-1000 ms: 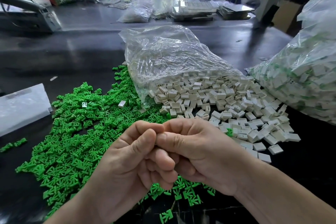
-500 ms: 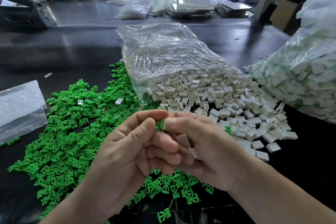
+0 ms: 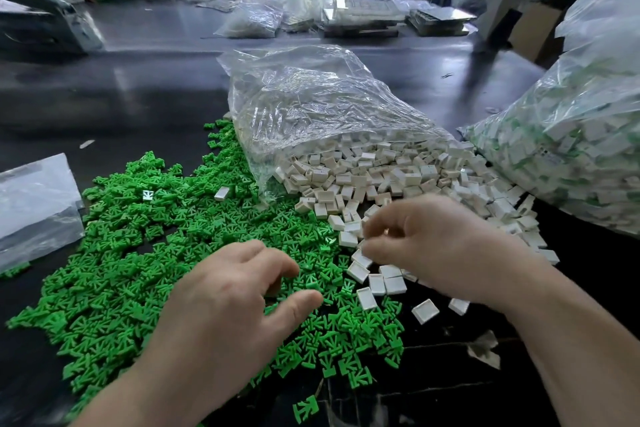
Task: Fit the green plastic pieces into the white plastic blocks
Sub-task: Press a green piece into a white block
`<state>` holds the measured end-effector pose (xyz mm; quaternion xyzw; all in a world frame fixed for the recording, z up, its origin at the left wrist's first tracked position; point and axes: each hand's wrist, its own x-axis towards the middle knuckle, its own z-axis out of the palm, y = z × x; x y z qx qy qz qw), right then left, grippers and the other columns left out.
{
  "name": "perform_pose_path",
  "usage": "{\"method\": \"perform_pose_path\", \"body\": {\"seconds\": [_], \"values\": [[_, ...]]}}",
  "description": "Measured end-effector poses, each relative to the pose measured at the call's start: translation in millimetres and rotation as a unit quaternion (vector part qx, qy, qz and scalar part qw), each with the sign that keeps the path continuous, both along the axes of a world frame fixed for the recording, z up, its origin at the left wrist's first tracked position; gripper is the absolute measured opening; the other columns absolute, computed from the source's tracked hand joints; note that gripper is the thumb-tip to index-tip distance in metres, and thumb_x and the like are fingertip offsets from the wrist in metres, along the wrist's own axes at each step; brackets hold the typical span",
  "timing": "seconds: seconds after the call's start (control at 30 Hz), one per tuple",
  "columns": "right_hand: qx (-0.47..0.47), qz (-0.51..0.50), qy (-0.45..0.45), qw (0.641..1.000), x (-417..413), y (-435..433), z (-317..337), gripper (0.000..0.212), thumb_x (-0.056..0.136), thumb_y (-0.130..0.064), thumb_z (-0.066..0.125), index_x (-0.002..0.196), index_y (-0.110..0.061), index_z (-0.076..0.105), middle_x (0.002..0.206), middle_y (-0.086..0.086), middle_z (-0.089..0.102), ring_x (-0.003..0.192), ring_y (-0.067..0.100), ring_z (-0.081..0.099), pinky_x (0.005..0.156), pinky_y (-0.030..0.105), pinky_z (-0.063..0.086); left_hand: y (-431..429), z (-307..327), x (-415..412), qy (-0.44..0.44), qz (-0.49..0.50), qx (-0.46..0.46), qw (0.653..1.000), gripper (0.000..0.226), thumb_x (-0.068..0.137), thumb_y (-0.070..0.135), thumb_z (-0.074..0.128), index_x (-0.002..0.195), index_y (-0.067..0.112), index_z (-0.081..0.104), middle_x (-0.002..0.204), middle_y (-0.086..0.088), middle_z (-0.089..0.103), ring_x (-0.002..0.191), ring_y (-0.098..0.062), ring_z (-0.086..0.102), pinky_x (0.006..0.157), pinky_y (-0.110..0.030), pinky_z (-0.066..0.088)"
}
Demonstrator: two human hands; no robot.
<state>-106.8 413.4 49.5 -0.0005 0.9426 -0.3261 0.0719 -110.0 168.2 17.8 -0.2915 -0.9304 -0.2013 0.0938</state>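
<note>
A wide pile of green plastic pieces (image 3: 145,253) covers the black table at the left and centre. White plastic blocks (image 3: 374,180) spill from a clear bag (image 3: 311,107) onto the table at the right. My left hand (image 3: 228,308) hovers low over the green pile, fingers spread, thumb and forefinger apart just above the pieces. My right hand (image 3: 436,246) is over the near edge of the white blocks with its fingers curled. Its fingertips touch loose blocks, and its palm is hidden.
A large clear bag (image 3: 571,149) of white blocks with green inside lies at the right. A flat plastic bag (image 3: 34,204) lies at the left. Bags, trays and a machine stand along the far side of the table.
My hands were pressed together at chest height, working a green piece and a white block. Now they have parted and dropped, the left to the green pile and the right to the white blocks.
</note>
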Motion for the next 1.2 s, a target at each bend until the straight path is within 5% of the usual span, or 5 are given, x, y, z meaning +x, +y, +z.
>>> {"method": "perform_pose_path", "body": {"seconds": [0.13,0.47,0.73,0.93,1.2], "values": [[0.226,0.074,-0.037,0.971,2.1,-21.5,-3.4,0.033,0.093,-0.047,0.061,0.125,-0.041,0.060,0.095,-0.011,0.064,0.081,0.013,0.055,0.066,0.029,0.047,5.2,4.6,4.3,0.065,-0.045,-0.097,0.992,0.055,0.078,0.078,0.037,0.097,0.036,0.068,0.081,0.021,0.059,0.069,-0.002,0.058,0.062,-0.009,0.029],[0.277,0.103,-0.015,0.955,10.6,-32.3,-1.2,0.032,0.092,-0.055,0.059,0.108,-0.028,0.051,0.078,-0.008,0.051,0.075,0.020,0.050,0.064,0.035,0.047,14.2,3.6,10.8,0.003,-0.093,-0.173,0.980,0.074,0.068,0.093,0.030,0.104,0.037,0.063,0.083,0.022,0.056,0.076,-0.004,0.058,0.072,-0.032,0.052],[0.274,0.091,-0.020,0.957,3.2,-39.4,-7.3,0.009,0.093,-0.031,0.052,0.091,-0.023,0.049,0.075,-0.004,0.050,0.064,0.013,0.045,0.052,0.031,0.040,9.1,16.3,10.7,-0.013,-0.093,-0.165,0.982,0.060,0.074,0.085,0.032,0.097,0.037,0.059,0.078,0.024,0.061,0.070,0.002,0.059,0.067,-0.021,0.047],[0.259,0.082,-0.037,0.962,1.4,-38.2,-5.2,0.009,0.095,-0.031,0.052,0.100,-0.024,0.054,0.077,-0.005,0.052,0.068,0.012,0.049,0.052,0.028,0.044,1.1,22.4,16.6,-0.139,-0.108,-0.181,0.967,0.067,0.064,0.089,0.036,0.115,0.047,0.028,0.112,0.023,0.059,0.106,0.000,0.050,0.105,-0.030,0.026],[0.244,0.059,-0.005,0.968,0.6,-39.9,-7.8,0.007,0.096,-0.031,0.055,0.095,-0.024,0.053,0.075,-0.004,0.050,0.064,0.011,0.046,0.048,0.026,0.037,1.6,12.0,1.7,0.010,-0.139,-0.145,0.980,0.026,0.081,0.040,0.045,0.079,0.027,0.068,0.069,0.013,0.058,0.061,-0.013,0.057,0.054,-0.031,0.052]]}}
